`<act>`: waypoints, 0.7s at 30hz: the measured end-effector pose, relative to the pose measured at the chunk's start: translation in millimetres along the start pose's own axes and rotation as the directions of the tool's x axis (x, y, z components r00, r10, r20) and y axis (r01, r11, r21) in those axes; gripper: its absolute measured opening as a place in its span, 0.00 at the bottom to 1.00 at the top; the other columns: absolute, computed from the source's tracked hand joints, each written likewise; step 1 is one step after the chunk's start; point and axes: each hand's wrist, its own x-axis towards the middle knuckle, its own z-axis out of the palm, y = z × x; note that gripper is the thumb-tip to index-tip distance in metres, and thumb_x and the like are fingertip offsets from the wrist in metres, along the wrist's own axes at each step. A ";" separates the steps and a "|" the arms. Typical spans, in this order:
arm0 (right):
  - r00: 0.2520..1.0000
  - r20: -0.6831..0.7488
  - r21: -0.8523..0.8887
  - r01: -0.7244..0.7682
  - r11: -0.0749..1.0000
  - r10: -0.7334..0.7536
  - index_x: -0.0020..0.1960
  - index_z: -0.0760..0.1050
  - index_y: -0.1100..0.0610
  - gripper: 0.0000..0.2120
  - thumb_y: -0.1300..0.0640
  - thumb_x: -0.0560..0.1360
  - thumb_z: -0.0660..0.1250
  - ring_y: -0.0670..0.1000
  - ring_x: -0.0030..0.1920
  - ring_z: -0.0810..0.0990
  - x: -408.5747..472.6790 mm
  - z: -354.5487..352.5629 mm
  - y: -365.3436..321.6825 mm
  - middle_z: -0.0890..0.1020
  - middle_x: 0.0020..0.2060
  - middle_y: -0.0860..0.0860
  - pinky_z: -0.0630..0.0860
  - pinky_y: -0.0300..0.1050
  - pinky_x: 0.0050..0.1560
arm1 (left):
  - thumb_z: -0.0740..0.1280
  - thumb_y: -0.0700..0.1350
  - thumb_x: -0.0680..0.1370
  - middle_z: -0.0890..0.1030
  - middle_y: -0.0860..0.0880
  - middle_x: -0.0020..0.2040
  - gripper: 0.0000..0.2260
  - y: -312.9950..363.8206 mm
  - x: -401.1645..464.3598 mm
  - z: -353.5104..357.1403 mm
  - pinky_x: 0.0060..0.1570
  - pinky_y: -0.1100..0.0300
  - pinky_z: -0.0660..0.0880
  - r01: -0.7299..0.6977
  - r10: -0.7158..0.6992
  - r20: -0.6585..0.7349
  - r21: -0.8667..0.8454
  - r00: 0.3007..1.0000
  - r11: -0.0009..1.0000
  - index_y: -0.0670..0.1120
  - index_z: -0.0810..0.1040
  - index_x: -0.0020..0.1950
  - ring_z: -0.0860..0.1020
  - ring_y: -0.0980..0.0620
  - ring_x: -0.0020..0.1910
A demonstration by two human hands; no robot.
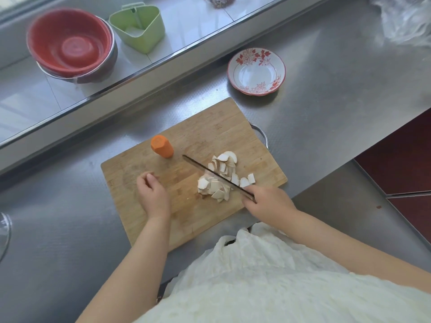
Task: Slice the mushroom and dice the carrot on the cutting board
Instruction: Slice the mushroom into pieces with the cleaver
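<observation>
At the far left, on the raised ledge, a red basket sits inside a metal bowl, and beside it stands a light green plastic container. On the steel counter lies the wooden cutting board. The left hand is over the left part of the board, its fingers loosely curled, and it holds nothing. A short piece of carrot stands upright near the far edge of the board, apart from the left hand. To the right of the carrot, the knife has its blade over the pile of mushroom slices, which lies on the right part of the board. The right hand grips the knife handle with its fingers closed around it. Behind the board, further right, a white bowl with red flowers stands on the counter, and a clear plastic bag lies in the far right corner
</observation>
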 end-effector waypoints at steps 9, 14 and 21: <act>0.892 -0.338 -0.379 0.164 0.911 -0.302 0.53 0.78 0.51 0.16 0.52 0.65 0.72 0.54 0.32 0.81 8.0 -5.4 21.4 0.82 0.34 0.47 0.68 0.41 0.25 | 0.66 0.46 0.79 0.79 0.54 0.39 0.07 75.1 6.1 3.0 0.41 0.68 0.70 -0.424 0.313 0.541 0.090 0.780 0.901 0.46 0.79 0.44 0.74 0.61 0.37; 0.850 -0.352 -0.475 0.197 0.858 -0.391 0.45 0.78 0.52 0.14 0.52 0.61 0.74 0.52 0.25 0.76 12.4 0.3 22.8 0.77 0.27 0.47 0.64 0.38 0.20 | 0.62 0.51 0.80 0.76 0.53 0.48 0.09 69.0 -11.7 28.1 0.46 0.58 0.67 -0.758 0.181 0.829 0.366 0.529 0.540 0.50 0.80 0.53 0.73 0.52 0.50; 0.862 -0.313 -0.481 0.218 0.849 -0.398 0.44 0.77 0.51 0.15 0.49 0.60 0.75 0.50 0.23 0.74 3.5 18.2 22.7 0.75 0.25 0.45 0.61 0.36 0.22 | 0.57 0.52 0.82 0.76 0.52 0.58 0.14 58.5 4.1 46.3 0.55 0.54 0.71 -0.791 0.147 0.861 0.363 0.487 0.493 0.51 0.75 0.64 0.72 0.51 0.59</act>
